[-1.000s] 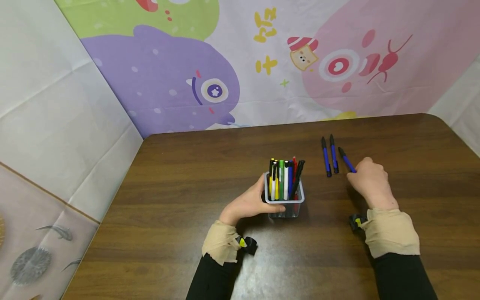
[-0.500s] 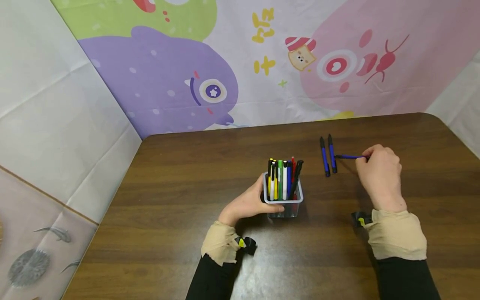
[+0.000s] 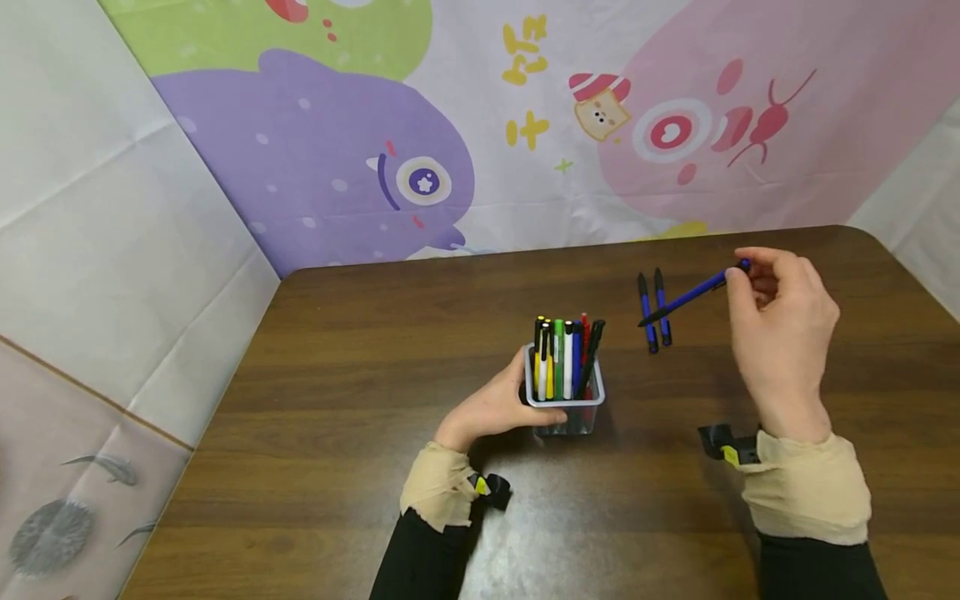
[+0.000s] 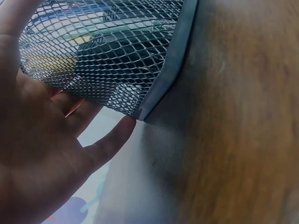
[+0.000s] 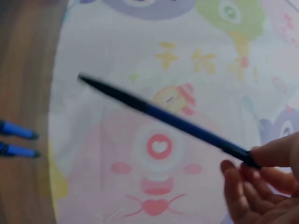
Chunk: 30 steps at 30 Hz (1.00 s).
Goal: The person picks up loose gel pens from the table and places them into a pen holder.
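My left hand (image 3: 491,408) grips a mesh pen holder (image 3: 567,419) from its left side, thumb across the front. Inside stand several pens (image 3: 558,358) in yellow, white, green, blue, red and black. In the left wrist view the holder's mesh wall (image 4: 121,51) lies along the fingers. My right hand (image 3: 783,333) pinches a blue pen (image 3: 693,293) by its rear end, above the table. Its black tip points left, and in the head view it crosses over two similar blue pens (image 3: 648,321) lying side by side on the table. The right wrist view shows the held pen (image 5: 177,121) slanting.
A brown wooden table (image 3: 337,375) carries everything. Behind its back edge hangs a cloth (image 3: 525,200) with cartoon figures. A white sheet (image 3: 135,167) stands along the left side.
My right hand has lifted the third blue pen off the table, moving up and to the right, and the pen has swung round to point left. The left hand keeps its grip on the holder.
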Each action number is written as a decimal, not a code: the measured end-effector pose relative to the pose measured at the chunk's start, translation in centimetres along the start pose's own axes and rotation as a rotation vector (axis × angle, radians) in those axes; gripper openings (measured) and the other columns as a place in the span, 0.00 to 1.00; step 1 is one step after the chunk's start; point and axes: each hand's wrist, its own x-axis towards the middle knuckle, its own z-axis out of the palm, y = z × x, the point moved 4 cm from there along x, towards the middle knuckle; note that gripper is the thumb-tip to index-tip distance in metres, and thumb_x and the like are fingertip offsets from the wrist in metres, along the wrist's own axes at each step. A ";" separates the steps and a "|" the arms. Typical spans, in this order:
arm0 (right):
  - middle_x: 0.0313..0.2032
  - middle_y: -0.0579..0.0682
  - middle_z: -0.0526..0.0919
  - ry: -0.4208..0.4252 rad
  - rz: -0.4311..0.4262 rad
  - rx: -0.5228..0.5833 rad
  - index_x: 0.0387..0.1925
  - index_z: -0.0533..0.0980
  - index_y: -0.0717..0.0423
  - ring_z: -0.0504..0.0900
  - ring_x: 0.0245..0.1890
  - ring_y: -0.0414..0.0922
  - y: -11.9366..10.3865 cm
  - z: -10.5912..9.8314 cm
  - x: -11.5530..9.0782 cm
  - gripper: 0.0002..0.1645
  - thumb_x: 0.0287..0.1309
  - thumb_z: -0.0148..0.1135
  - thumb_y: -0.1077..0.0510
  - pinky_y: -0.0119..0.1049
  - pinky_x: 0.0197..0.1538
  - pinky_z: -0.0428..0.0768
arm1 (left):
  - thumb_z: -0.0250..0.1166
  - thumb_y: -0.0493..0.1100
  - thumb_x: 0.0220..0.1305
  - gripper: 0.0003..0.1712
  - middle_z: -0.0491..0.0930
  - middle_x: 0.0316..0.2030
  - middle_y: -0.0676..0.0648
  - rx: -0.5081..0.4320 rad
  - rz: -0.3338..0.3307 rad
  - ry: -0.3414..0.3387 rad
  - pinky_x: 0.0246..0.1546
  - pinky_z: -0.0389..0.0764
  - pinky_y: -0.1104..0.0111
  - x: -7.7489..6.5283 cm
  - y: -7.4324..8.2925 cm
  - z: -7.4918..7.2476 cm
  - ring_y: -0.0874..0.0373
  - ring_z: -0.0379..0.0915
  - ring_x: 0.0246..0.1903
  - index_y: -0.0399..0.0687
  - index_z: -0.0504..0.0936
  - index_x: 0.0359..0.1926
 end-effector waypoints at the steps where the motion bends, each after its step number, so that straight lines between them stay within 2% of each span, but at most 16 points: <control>1: 0.30 0.40 0.75 0.026 0.002 0.031 0.42 0.78 0.60 0.66 0.28 0.20 -0.3 -0.2 0.0 0.12 0.57 0.58 0.61 0.17 0.34 0.64 | 0.70 0.40 0.49 0.49 0.68 0.54 0.49 0.000 0.000 0.000 0.51 0.70 0.69 0.0 0.0 0.0 0.62 0.69 0.50 0.57 0.48 0.65; 4: 0.31 0.27 0.69 0.113 -0.018 0.136 0.41 0.79 0.59 0.70 0.27 0.20 -1.1 -0.8 0.0 0.11 0.56 0.59 0.60 0.16 0.32 0.66 | 0.71 0.41 0.49 0.49 0.68 0.54 0.49 -0.003 -0.006 -0.004 0.51 0.70 0.68 0.0 0.1 0.0 0.62 0.69 0.50 0.57 0.49 0.65; 5: 0.31 0.26 0.70 0.139 -0.032 0.180 0.41 0.79 0.60 0.71 0.27 0.21 -1.3 -1.0 -0.1 0.11 0.55 0.60 0.61 0.16 0.31 0.66 | 0.71 0.41 0.49 0.48 0.68 0.54 0.49 -0.005 -0.007 -0.005 0.50 0.71 0.68 0.0 0.1 0.0 0.62 0.69 0.50 0.57 0.49 0.65; 9: 0.29 0.33 0.75 0.220 -0.090 0.411 0.37 0.78 0.68 0.75 0.23 0.27 -2.5 -1.3 -0.4 0.11 0.51 0.62 0.65 0.18 0.29 0.70 | 0.71 0.41 0.48 0.49 0.67 0.55 0.49 -0.004 0.008 -0.009 0.51 0.70 0.69 0.0 0.1 0.0 0.61 0.69 0.51 0.57 0.49 0.65; 11: 0.28 0.38 0.77 0.231 -0.121 0.520 0.36 0.77 0.73 0.76 0.22 0.30 -3.1 -1.2 -0.7 0.12 0.49 0.62 0.67 0.19 0.28 0.72 | 0.71 0.41 0.48 0.49 0.67 0.55 0.50 -0.003 0.012 -0.006 0.51 0.70 0.69 0.0 0.1 -0.1 0.62 0.69 0.51 0.57 0.49 0.65; 13: 0.28 0.42 0.78 0.219 -0.147 0.578 0.35 0.76 0.75 0.77 0.22 0.31 -3.5 -1.0 -0.9 0.12 0.48 0.62 0.69 0.20 0.29 0.73 | 0.71 0.41 0.48 0.49 0.68 0.55 0.49 -0.001 0.014 0.000 0.51 0.70 0.69 0.0 0.0 -0.1 0.61 0.69 0.51 0.56 0.49 0.65; 18: 0.30 0.54 0.80 0.100 -0.247 0.557 0.35 0.77 0.74 0.79 0.26 0.32 -3.9 0.2 -1.3 0.12 0.47 0.64 0.70 0.20 0.34 0.75 | 0.72 0.41 0.47 0.49 0.68 0.55 0.50 0.013 0.001 0.013 0.51 0.70 0.68 -0.1 -0.2 -0.1 0.61 0.68 0.51 0.56 0.50 0.65; 21: 0.31 0.55 0.79 0.006 -0.295 0.518 0.35 0.77 0.72 0.78 0.28 0.31 -4.1 1.0 -1.7 0.11 0.46 0.64 0.72 0.20 0.34 0.75 | 0.71 0.42 0.48 0.49 0.69 0.54 0.50 0.022 -0.016 0.016 0.51 0.70 0.68 -0.1 -0.3 -0.1 0.61 0.69 0.50 0.57 0.49 0.65; 25: 0.31 0.51 0.80 -0.135 -0.358 0.450 0.36 0.78 0.69 0.78 0.27 0.27 -4.3 2.0 -2.1 0.13 0.44 0.64 0.74 0.18 0.30 0.73 | 0.71 0.43 0.48 0.49 0.71 0.51 0.49 0.033 -0.054 0.027 0.50 0.69 0.67 -0.2 -0.3 -0.2 0.61 0.70 0.46 0.56 0.50 0.65; 30: 0.30 0.49 0.81 -0.280 -0.421 0.329 0.35 0.79 0.61 0.75 0.24 0.24 -4.3 3.0 -2.6 0.11 0.46 0.65 0.71 0.17 0.26 0.71 | 0.71 0.41 0.48 0.50 0.71 0.53 0.47 0.019 -0.061 0.024 0.51 0.69 0.66 -0.2 -0.2 -0.2 0.60 0.70 0.47 0.57 0.48 0.66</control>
